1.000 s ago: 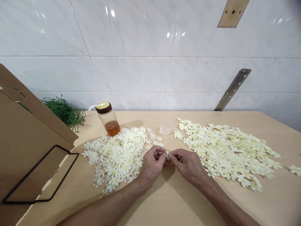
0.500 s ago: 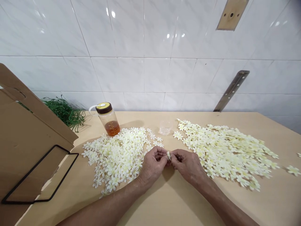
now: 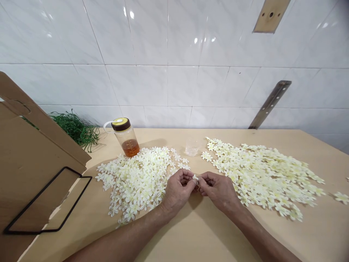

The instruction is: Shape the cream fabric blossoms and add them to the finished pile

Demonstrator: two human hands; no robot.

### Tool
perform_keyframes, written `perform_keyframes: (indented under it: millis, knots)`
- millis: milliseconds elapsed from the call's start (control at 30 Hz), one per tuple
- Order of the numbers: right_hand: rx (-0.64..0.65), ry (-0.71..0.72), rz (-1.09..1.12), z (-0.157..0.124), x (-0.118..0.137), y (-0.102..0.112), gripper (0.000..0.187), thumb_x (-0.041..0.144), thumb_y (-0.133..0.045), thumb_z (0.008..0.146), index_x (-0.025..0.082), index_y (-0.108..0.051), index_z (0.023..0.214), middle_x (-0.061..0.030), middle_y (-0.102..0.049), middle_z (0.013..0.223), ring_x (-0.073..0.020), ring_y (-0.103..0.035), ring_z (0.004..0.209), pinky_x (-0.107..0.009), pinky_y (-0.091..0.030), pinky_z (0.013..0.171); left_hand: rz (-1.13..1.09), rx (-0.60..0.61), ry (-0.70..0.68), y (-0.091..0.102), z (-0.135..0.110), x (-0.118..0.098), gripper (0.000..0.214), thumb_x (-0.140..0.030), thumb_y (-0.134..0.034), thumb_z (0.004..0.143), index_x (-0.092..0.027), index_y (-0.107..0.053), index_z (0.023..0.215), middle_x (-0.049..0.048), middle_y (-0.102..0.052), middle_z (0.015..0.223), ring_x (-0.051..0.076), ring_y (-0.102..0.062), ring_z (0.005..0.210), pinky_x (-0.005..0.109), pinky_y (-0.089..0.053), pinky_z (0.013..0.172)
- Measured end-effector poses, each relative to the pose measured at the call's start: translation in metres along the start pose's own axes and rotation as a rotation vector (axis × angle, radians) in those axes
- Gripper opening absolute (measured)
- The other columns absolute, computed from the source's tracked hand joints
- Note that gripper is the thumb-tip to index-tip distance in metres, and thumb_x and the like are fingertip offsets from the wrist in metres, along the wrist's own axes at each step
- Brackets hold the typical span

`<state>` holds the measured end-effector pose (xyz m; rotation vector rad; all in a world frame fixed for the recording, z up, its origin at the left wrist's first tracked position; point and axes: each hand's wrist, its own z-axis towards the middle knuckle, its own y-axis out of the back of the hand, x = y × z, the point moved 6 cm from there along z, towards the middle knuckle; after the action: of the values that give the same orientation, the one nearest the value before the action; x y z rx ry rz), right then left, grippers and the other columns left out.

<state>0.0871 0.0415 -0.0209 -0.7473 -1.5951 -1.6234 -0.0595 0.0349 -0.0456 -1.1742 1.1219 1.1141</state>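
Between the fingertips of both hands is a small white artificial flower (image 3: 195, 178), partly hidden by the fingers. My left hand (image 3: 178, 189) is closed in a pinch on its left side. From the right, my right hand (image 3: 217, 189) pinches it too, thumb against forefinger. A heap of white artificial flowers (image 3: 139, 182) lies just left of my left hand. Beyond my right hand spreads a second, yellower pile of flowers (image 3: 267, 174). Behind the hands stands a small clear cup (image 3: 192, 148), its contents hard to make out.
A bottle of amber liquid (image 3: 130, 143) stands behind the left heap. Green artificial stems (image 3: 76, 127) lie by the wall. At the left, a cardboard box (image 3: 35, 163) stands with a black wire frame (image 3: 49, 203) beside it. One stray flower (image 3: 341, 197) lies far right.
The flower between my fingertips has turned slightly and shows more of its white petals. Both hands keep nearly the same place; the whole view has shifted a little.
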Motion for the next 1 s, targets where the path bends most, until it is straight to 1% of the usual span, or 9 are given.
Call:
perform_keyframes:
  millis: [133,300,533,633,767,867,1000]
  knots:
    - [0.034,-0.050,0.036,0.000,-0.001,-0.001,0.024,0.036,-0.055,0.081,0.020,-0.071,0.074,-0.0002,-0.068,0.057,-0.0154,-0.066,0.053,-0.023,-0.053,0.054,0.004,0.001,-0.013,0.000,0.001,0.002,0.014,-0.023,-0.063,0.079,-0.016,-0.059,0.090,0.0037,-0.064,0.078,0.013,-0.062,0.070,0.025,-0.052,0.066]
    - [0.093,-0.139,0.164,0.001,-0.003,-0.004,0.025,0.039,-0.056,0.080,0.018,-0.069,0.077,-0.0006,-0.068,0.059,-0.0162,-0.067,0.055,-0.024,-0.056,0.054,-0.029,0.004,-0.005,-0.001,0.002,0.002,0.012,-0.021,-0.060,0.079,-0.015,-0.059,0.090,0.0035,-0.064,0.074,0.014,-0.063,0.065,0.025,-0.053,0.062]
    - [0.109,-0.221,0.294,0.002,-0.012,-0.005,0.025,0.040,-0.058,0.080,0.017,-0.066,0.076,-0.0012,-0.068,0.059,-0.0149,-0.066,0.052,-0.024,-0.055,0.053,-0.034,-0.019,0.003,-0.001,0.001,-0.001,0.015,-0.022,-0.062,0.078,-0.015,-0.060,0.091,0.0031,-0.064,0.072,0.013,-0.063,0.063,0.024,-0.053,0.060]
    - [0.135,-0.262,0.375,0.003,-0.019,-0.006,0.027,0.042,-0.056,0.081,0.017,-0.064,0.075,-0.0014,-0.067,0.059,-0.0138,-0.065,0.050,-0.022,-0.051,0.050,-0.048,-0.014,0.010,0.000,0.001,-0.001,0.015,-0.022,-0.062,0.078,-0.015,-0.059,0.091,0.0019,-0.064,0.069,0.013,-0.063,0.059,0.025,-0.053,0.059]
    - [0.198,-0.293,0.474,0.005,-0.024,-0.008,0.031,0.046,-0.056,0.082,0.017,-0.062,0.076,0.0010,-0.063,0.058,-0.0109,-0.061,0.046,-0.019,-0.042,0.045,-0.057,-0.010,0.018,0.000,0.001,0.000,0.018,-0.026,-0.064,0.079,-0.015,-0.059,0.092,0.0016,-0.064,0.068,0.014,-0.064,0.059,0.026,-0.053,0.059]
    - [0.200,-0.312,0.503,0.005,-0.025,-0.007,0.030,0.046,-0.058,0.079,0.017,-0.061,0.076,0.0026,-0.061,0.056,-0.0100,-0.058,0.044,-0.019,-0.037,0.043,-0.059,-0.015,0.017,0.001,0.002,0.001,0.019,-0.028,-0.064,0.079,-0.015,-0.059,0.092,0.0015,-0.064,0.067,0.014,-0.064,0.058,0.026,-0.053,0.058]
    - [0.202,-0.313,0.517,0.005,-0.019,-0.005,0.030,0.047,-0.058,0.077,0.017,-0.057,0.071,0.0037,-0.057,0.054,-0.0094,-0.057,0.043,-0.018,-0.033,0.041,-0.063,-0.016,0.024,0.001,0.002,0.001,0.020,-0.029,-0.064,0.079,-0.014,-0.059,0.092,0.0021,-0.065,0.066,0.014,-0.063,0.057,0.025,-0.052,0.056]
